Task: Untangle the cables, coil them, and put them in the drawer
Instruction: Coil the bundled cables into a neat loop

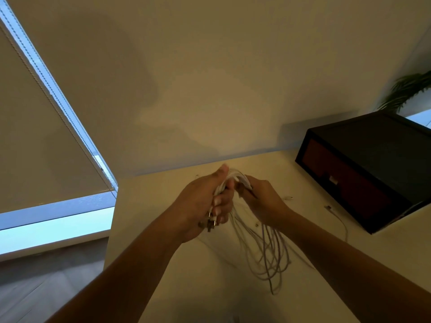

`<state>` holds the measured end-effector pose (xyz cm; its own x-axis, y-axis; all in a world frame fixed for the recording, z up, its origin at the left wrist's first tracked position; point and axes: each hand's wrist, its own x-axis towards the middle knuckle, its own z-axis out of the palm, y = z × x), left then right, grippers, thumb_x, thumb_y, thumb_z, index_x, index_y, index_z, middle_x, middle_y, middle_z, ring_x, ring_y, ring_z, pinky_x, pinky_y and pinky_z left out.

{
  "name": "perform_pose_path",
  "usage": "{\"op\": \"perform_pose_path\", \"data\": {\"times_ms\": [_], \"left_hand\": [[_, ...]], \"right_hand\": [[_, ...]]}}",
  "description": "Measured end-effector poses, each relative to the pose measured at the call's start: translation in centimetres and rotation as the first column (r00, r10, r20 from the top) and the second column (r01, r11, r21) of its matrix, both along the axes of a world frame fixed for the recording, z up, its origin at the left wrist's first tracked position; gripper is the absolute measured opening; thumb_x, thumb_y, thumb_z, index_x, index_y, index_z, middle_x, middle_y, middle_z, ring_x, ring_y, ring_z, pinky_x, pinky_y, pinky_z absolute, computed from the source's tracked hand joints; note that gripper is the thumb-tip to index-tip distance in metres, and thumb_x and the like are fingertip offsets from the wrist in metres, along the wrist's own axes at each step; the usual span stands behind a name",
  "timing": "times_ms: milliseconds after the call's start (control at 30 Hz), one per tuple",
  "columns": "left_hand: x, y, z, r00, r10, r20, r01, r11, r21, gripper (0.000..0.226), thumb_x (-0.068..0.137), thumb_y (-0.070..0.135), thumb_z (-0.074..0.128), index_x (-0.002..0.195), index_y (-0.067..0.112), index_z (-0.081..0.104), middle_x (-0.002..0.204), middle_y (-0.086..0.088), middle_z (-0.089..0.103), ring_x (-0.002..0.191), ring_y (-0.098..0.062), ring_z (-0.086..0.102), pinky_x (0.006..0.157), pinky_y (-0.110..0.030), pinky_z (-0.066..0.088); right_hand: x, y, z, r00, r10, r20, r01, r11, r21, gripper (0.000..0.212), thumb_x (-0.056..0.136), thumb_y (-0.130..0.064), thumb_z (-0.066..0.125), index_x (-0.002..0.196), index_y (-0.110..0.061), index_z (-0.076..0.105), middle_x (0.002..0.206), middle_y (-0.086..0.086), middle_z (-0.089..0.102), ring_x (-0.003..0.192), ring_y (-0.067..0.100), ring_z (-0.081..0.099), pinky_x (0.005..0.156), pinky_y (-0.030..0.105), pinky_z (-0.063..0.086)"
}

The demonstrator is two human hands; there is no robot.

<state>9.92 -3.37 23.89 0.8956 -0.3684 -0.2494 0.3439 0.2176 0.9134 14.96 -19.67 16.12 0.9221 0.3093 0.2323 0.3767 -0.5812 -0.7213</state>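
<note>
Both hands were raised above the pale table (163,206), holding a bundle of white cables (268,249) between them; the left hand (203,203) gripped the bundle, its fingers (222,202) curled tight round it, with several metal plug ends (211,222) sticking out below the fist; the right hand (264,201) held the top of the same bundle just beside the left, its fingers curled in, though their tips were hidden; long loops hung blurred from the hands toward the table; another thin cable (341,221) lay on the table to the right, near a dark drawer unit (377,148) whose reddish drawer (345,183) looked closed; a plant (408,89) showed behind it.
</note>
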Motion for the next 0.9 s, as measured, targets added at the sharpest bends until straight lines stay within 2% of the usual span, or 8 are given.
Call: {"op": "perform_pose_path", "data": {"times_ms": [67, 200, 333, 400, 500, 633, 767, 900], "left_hand": [[0.4, -0.2, 0.6, 1.000, 0.010, 0.017, -0.008, 0.994, -0.106, 0.041, 0.101, 0.039, 0.032, 0.077, 0.011, 0.049, 0.046, 0.004, 0.029, 0.038, -0.008, 0.026, 0.040, -0.022, 0.030], [0.7, -0.6, 1.0, 1.000, 0.008, 0.026, -0.002, 0.973, -0.233, 0.035, 0.104, 0.030, 0.029, 0.088, 0.010, 0.052, 0.053, 0.003, 0.034, 0.044, -0.009, 0.032, 0.046, -0.023, 0.036], [1.7, -0.4, 1.3, 0.995, 0.095, 0.041, -0.081, 0.959, -0.272, 0.027, 0.103, 0.021, 0.032, 0.086, 0.012, 0.050, 0.061, 0.003, 0.043, 0.053, -0.011, 0.041, 0.059, -0.026, 0.046], [2.2, -0.2, 1.3, 0.989, 0.147, 0.028, -0.134, 0.957, -0.259, 0.028, 0.103, 0.018, 0.035, 0.079, 0.012, 0.049, 0.065, 0.003, 0.051, 0.060, -0.012, 0.049, 0.072, -0.030, 0.053], [2.8, -0.3, 0.5, 0.974, 0.225, 0.024, -0.216, 0.956, -0.199, 0.024, 0.101, 0.017, 0.041, 0.084, 0.011, 0.056, 0.079, 0.003, 0.067, 0.082, -0.012, 0.064, 0.092, -0.037, 0.052], [3.7, -0.4, -0.7, 0.980, 0.199, 0.025, -0.194, 0.971, -0.143, 0.017, 0.097, 0.010, 0.047, 0.088, 0.013, 0.062, 0.097, 0.004, 0.073, 0.098, -0.009, 0.066, 0.091, -0.028, 0.050], [4.3, -0.5, -1.5, 0.981, 0.188, 0.049, -0.184, 0.980, -0.072, 0.021, 0.099, 0.012, 0.044, 0.089, 0.013, 0.062, 0.095, 0.002, 0.072, 0.097, -0.012, 0.066, 0.086, -0.027, 0.051], [4.6, -0.6, -2.2, 0.976, 0.157, 0.149, -0.177, 0.976, 0.131, 0.029, 0.103, 0.018, 0.038, 0.079, 0.010, 0.053, 0.059, 0.007, 0.063, 0.069, -0.014, 0.060, 0.088, -0.038, 0.050]], "right_hand": [[-0.3, 0.2, -0.9, 0.998, -0.038, -0.054, 0.036, 0.998, -0.045, 0.039, 0.098, -0.040, 0.043, 0.087, -0.005, 0.057, 0.077, 0.013, 0.061, 0.071, 0.029, 0.056, 0.069, 0.045, 0.046], [-1.2, 0.8, -2.2, 0.994, 0.005, -0.109, -0.021, 0.990, -0.142, 0.041, 0.095, -0.051, 0.036, 0.101, -0.016, 0.055, 0.087, 0.005, 0.064, 0.077, 0.020, 0.059, 0.073, 0.042, 0.049], [-2.8, 1.7, -3.5, 0.980, 0.046, -0.196, -0.095, 0.965, -0.246, 0.023, 0.099, -0.040, 0.043, 0.103, -0.018, 0.047, 0.076, -0.004, 0.055, 0.061, 0.009, 0.049, 0.061, 0.031, 0.043], [-3.7, 2.1, -3.7, 0.976, 0.070, -0.207, -0.129, 0.949, -0.287, 0.021, 0.099, -0.041, 0.043, 0.099, -0.019, 0.044, 0.080, -0.002, 0.056, 0.068, 0.013, 0.053, 0.064, 0.031, 0.045], [-4.2, 2.9, -3.4, 0.960, 0.092, -0.264, -0.183, 0.920, -0.346, 0.019, 0.099, -0.043, 0.040, 0.095, -0.024, 0.039, 0.080, -0.002, 0.053, 0.072, 0.015, 0.053, 0.066, 0.029, 0.046], [-4.5, 3.9, -2.2, 0.945, 0.103, -0.309, -0.237, 0.869, -0.435, 0.024, 0.100, -0.046, 0.035, 0.094, -0.023, 0.040, 0.079, 0.001, 0.053, 0.068, 0.016, 0.051, 0.065, 0.030, 0.044], [-4.8, 4.1, -1.1, 0.935, 0.128, -0.330, -0.286, 0.823, -0.492, 0.030, 0.100, -0.046, 0.034, 0.099, -0.018, 0.045, 0.080, 0.003, 0.054, 0.070, 0.017, 0.052, 0.064, 0.030, 0.043], [-5.1, 4.3, -0.2, 0.913, 0.138, -0.383, -0.327, 0.809, -0.488, 0.036, 0.100, -0.045, 0.038, 0.109, -0.013, 0.051, 0.087, 0.004, 0.057, 0.077, 0.019, 0.055, 0.068, 0.029, 0.044]]}}
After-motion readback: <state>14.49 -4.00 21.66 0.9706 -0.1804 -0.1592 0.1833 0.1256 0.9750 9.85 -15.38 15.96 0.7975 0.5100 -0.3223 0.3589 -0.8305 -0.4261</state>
